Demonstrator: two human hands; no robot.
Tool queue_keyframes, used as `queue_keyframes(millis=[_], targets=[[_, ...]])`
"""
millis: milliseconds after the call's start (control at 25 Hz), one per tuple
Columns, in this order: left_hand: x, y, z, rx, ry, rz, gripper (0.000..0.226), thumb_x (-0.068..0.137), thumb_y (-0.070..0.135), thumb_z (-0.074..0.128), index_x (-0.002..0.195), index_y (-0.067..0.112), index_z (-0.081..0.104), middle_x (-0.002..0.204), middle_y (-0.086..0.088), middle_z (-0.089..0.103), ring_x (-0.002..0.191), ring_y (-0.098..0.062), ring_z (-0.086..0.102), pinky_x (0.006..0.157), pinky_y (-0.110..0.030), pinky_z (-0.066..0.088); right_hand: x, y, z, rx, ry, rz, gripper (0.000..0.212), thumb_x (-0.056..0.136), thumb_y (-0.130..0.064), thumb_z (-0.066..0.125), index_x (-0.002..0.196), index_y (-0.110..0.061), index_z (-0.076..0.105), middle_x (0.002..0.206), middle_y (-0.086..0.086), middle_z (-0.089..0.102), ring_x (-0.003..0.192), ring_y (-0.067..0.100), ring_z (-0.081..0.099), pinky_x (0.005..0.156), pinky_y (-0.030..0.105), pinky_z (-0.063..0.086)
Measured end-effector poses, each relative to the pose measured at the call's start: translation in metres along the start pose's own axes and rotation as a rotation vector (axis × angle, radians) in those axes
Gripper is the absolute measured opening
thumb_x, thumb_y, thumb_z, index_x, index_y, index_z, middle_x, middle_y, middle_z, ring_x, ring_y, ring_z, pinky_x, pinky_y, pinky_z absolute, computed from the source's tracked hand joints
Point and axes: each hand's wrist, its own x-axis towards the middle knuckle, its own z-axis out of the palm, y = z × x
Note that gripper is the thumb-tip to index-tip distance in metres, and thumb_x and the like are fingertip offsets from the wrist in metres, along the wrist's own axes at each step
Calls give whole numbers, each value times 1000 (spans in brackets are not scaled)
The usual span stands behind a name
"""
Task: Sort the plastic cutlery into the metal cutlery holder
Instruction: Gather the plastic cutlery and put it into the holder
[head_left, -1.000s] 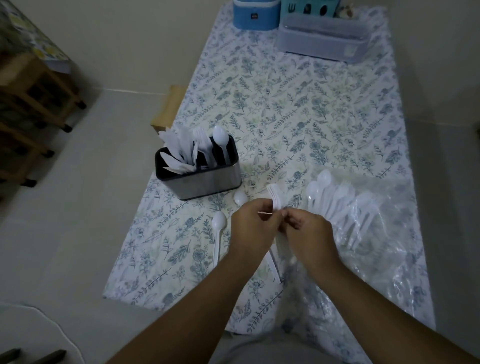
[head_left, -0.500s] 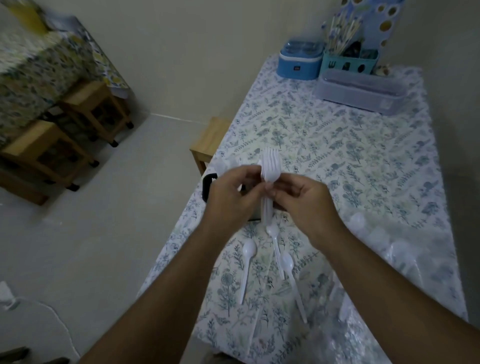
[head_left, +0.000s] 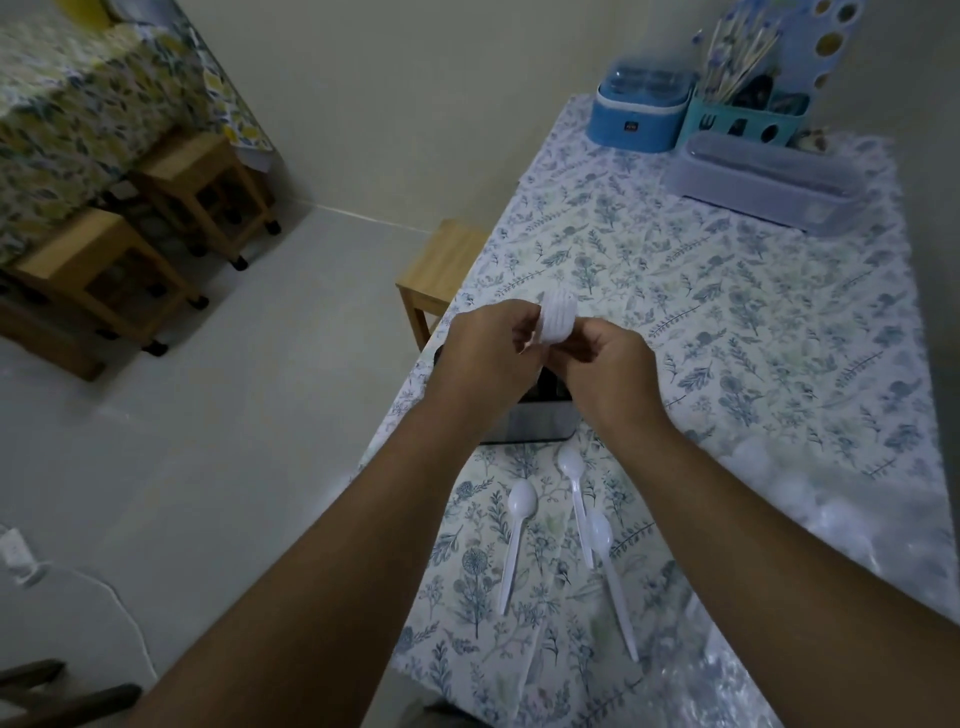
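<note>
Hands meet above the metal cutlery holder (head_left: 537, 427): left hand (head_left: 485, 353) and right hand (head_left: 608, 371) both pinch a stack of white plastic forks (head_left: 557, 323), tines pointing up and away, handles hidden, holder directly beneath. Three spoons (head_left: 574, 475) lie nearer the person.

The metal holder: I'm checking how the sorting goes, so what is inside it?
Little can be told. The left hand and right hand, gripping a stack of forks, cover the metal holder; only a dark strip of its inside shows.
</note>
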Motion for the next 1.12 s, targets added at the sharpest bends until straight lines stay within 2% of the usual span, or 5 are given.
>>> queue_keyframes(millis=[160,320,440,760,1120], targets=[[-6,9,-14,206,-41,9,66,81,2,72,142,15,54,132,-5,64,119,-19,60,101,-34,51,-3,7,-3,-220,-60,-37,43,85,-18,79,126,-17,70,97,-2,74,90,14,69,89,34,57],[-71,6,-2,6,184,21,24,83,6,71,101,20,66,96,6,65,87,-8,61,75,-19,54,-19,14,-17,-255,-20,-61,42,86,-14,78,127,-14,68,89,-3,70,78,9,66,75,17,55],[-128,-40,42,83,-117,-386,11,90,27,69,97,22,61,91,8,61,83,-10,62,69,-24,54,-56,40,-22,-223,-34,27,27,91,-17,72,117,-21,71,85,-14,66,75,-4,61,60,3,48],[-168,-78,97,304,-326,-375,17,98,19,51,99,10,65,92,-6,69,82,-19,64,66,-28,48,-136,126,-11,-67,-172,474,24,89,-28,72,113,-24,72,93,-3,73,88,17,72,84,45,62],[-144,-37,132,-62,-235,-372,11,94,25,66,101,17,64,83,3,65,70,-8,63,62,-23,54,-150,140,-50,92,-30,653,25,91,-16,68,115,-21,69,105,3,74,90,19,71,76,39,63]])
